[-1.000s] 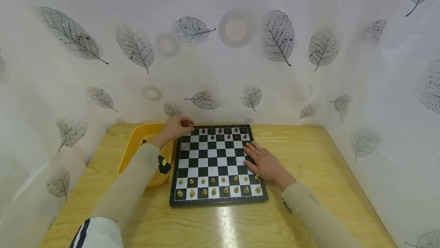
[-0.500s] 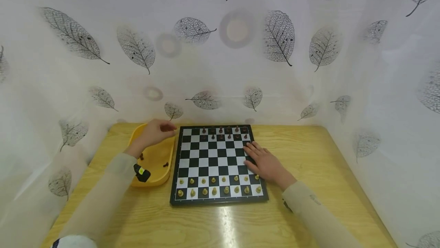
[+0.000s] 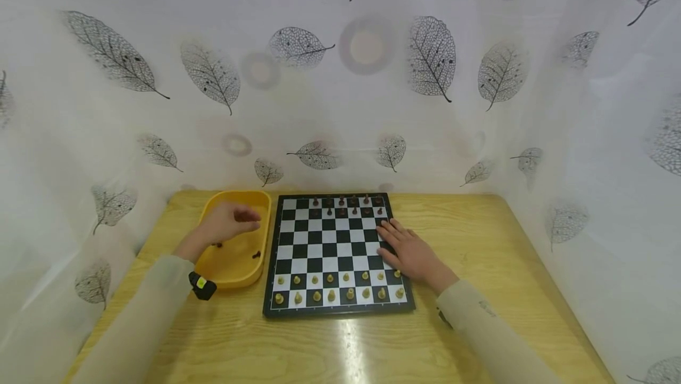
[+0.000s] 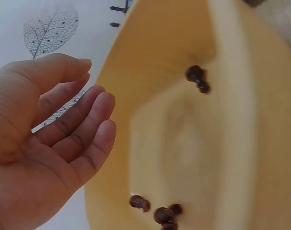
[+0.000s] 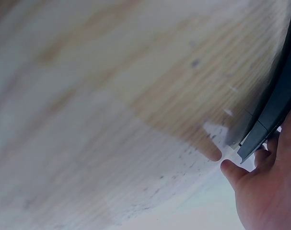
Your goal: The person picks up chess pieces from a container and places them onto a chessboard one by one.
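My left hand [image 3: 223,223] hovers over the yellow plastic bin [image 3: 234,283], its fingers loosely bent and nothing between them. In the left wrist view, several dark brown chess pieces [image 4: 198,79] lie on the bin's floor, apart from the fingertips. Right of the bin sits a black-and-white chessboard [image 3: 314,236]. My right hand [image 3: 412,257] rests on its right edge with straight, spread fingers. Two rows of dark chess pieces [image 3: 342,201] stand along the far side, from the third column rightward. Gold chess pieces [image 3: 331,296] fill two rows at the near side.
The board and bin stand on a light wooden table [image 3: 457,236]. A white curtain [image 3: 340,112] printed with leaves hangs behind the table and along both sides. In the right wrist view, the black board edge [image 5: 274,110] shows above the right hand.
My left hand has moved left and back from the board's far left corner to above the bin. The right hand has stayed still on the board's edge.
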The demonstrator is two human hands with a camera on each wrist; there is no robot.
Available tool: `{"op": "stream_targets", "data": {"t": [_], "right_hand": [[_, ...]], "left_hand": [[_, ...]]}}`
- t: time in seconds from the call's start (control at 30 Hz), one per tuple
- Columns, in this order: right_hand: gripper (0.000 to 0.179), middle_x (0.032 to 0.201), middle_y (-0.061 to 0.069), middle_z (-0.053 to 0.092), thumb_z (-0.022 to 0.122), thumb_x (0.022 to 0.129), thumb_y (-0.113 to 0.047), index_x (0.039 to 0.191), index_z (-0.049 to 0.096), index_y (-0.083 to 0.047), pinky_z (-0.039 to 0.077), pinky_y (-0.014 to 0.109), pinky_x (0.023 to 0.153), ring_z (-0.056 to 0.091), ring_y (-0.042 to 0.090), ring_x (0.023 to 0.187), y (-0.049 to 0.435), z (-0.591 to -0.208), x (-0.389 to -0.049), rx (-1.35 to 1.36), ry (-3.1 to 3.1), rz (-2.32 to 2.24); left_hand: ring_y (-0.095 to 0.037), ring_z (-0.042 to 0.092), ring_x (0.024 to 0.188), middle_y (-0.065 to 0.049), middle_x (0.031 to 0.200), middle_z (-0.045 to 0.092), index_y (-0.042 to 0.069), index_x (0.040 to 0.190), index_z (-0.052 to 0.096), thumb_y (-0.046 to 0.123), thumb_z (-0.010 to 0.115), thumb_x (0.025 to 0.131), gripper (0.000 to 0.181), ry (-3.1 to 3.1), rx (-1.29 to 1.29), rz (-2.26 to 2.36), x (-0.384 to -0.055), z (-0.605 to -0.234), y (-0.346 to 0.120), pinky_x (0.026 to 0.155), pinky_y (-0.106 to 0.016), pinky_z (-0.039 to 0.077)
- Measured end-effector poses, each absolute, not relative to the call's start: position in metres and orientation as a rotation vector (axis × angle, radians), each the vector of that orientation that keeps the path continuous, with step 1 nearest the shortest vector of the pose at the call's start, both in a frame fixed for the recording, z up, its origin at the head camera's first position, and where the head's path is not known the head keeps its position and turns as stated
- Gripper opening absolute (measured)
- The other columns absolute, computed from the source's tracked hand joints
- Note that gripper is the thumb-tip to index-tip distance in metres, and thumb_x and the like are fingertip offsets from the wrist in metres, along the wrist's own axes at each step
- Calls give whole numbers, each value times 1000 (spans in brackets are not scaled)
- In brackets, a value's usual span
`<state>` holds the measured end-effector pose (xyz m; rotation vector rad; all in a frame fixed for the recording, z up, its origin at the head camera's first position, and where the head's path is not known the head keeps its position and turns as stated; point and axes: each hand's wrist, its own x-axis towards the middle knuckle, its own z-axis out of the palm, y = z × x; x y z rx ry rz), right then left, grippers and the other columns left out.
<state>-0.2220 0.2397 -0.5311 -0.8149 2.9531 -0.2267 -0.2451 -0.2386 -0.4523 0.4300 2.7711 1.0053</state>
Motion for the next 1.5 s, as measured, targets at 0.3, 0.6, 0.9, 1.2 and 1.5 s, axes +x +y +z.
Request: {"op": "stream_targets", "data": {"t": [0.3,0.6,0.9,1.2,1.5], "right_hand": [[71,174,7,29,34,110,-59,167,32,-17,29,60,127,20,33,163,239,-533,-224,-813,2951,-239],[71,174,7,28,34,110,-60,167,31,-17,29,59,127,20,33,163,240,-534,-224,-811,2952,-229],[72,174,7,29,33,110,-61,167,32,-17,31,59,127,21,33,163,241,-536,-224,-807,2955,-221],[72,174,7,29,34,110,-61,167,32,-17,30,60,127,20,33,163,240,-534,-223,-806,2950,-245],[72,174,7,29,33,110,-61,167,32,-17,30,60,127,20,33,163,240,-533,-223,-802,2951,-242]], "left_hand": [[-16,70,93,-6,104,80,7,107,79,17,79,94,16,2693,473,1040,-238,-468,-242,88,-36,58],[-17,67,91,-6,104,79,6,110,78,14,75,96,16,2564,418,1025,-229,-476,-243,85,-34,57],[-17,67,82,-7,100,80,2,110,77,8,74,96,16,2479,379,1068,-227,-487,-246,71,-29,57],[-17,66,83,-8,102,79,2,111,77,3,74,94,18,2489,361,1041,-225,-495,-245,74,-29,58],[-17,65,83,-9,103,78,1,110,77,2,74,93,18,2515,314,1030,-224,-500,-245,74,-32,58]]}}
